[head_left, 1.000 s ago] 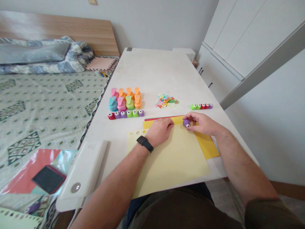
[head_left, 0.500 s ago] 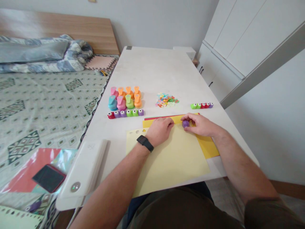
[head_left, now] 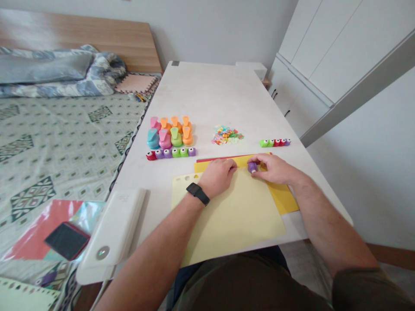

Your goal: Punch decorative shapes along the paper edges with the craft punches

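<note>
Between the thumb and fingers of my right hand (head_left: pixel 274 169) is a small purple craft punch (head_left: pixel 252 167), at the far edge of a pale yellow paper sheet (head_left: pixel 240 211). A whitish part of the punch faces me. My left hand (head_left: pixel 218 175), with a black watch on its wrist, is closed at the same far edge, its fingertips pinching the sheet. Several punched holes (head_left: pixel 187 178) run along that edge at the left. Deeper yellow paper (head_left: pixel 282 201) lies underneath, with a red edge showing behind it. Whether the punch is around the paper's edge, I cannot tell.
Large colourful punches (head_left: pixel 165 139) and a row of small punches (head_left: pixel 167 153) stand at left. Paper cut-outs (head_left: pixel 228 135) lie mid-table, more small punches (head_left: pixel 275 143) at right. A long white device (head_left: pixel 118 226) sits at the near left, a phone (head_left: pixel 67 240) beyond the table edge.
The purple punch has turned a little in my right hand, and its whitish part now shows towards me. My left hand and the pale sheet have stayed in place.
</note>
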The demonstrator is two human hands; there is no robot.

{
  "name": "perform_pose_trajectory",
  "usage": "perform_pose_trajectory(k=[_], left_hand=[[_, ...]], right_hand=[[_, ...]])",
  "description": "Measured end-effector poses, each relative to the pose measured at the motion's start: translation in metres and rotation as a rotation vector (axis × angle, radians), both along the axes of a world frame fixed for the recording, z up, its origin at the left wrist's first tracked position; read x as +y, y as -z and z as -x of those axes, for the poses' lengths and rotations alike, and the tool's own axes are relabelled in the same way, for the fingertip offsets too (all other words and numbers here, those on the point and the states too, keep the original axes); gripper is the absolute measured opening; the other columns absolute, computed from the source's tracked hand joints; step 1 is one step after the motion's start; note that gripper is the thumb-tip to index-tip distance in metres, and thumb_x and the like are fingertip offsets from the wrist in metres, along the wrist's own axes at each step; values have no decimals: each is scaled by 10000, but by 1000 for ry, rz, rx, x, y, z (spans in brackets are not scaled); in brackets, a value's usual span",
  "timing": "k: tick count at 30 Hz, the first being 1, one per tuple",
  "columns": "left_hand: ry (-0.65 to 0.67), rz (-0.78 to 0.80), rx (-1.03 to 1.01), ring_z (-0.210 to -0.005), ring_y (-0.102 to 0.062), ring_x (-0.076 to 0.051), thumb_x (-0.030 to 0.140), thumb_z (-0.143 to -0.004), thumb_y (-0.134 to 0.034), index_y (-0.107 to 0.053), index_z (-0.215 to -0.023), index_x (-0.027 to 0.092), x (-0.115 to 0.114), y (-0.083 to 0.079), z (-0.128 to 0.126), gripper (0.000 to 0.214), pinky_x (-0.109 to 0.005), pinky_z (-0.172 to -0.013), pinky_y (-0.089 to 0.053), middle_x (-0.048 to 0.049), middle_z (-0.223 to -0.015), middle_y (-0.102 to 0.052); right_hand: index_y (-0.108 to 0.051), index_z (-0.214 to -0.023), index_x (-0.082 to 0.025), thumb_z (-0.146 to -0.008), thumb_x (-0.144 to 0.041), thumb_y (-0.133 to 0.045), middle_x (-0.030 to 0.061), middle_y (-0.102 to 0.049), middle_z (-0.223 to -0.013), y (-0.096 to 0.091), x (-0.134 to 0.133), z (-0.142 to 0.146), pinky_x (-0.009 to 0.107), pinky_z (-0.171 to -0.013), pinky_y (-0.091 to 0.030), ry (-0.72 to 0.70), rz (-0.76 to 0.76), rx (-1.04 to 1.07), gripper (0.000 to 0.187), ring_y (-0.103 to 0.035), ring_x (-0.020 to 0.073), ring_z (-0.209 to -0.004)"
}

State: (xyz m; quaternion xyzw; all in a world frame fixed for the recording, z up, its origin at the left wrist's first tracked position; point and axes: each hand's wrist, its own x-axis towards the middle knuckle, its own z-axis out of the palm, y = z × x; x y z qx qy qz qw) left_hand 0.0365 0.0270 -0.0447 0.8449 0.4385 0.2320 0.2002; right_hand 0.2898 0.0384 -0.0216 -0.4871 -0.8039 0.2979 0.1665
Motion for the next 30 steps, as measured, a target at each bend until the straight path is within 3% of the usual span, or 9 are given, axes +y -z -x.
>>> perform_pose_trajectory(k=[30], left_hand=[[-2,-3,21,-914,-676,-229,211,-988,-502,-667,-977,187,-1,-3,-2,167,-351,-839,-514,-75,-961,-737]], right_hand=[[-717,-1070,-240,-750,-244,-755,41,-755,-1044,5,1,-1,371,-860,-538,3,55,57,323,-685,230,-931]])
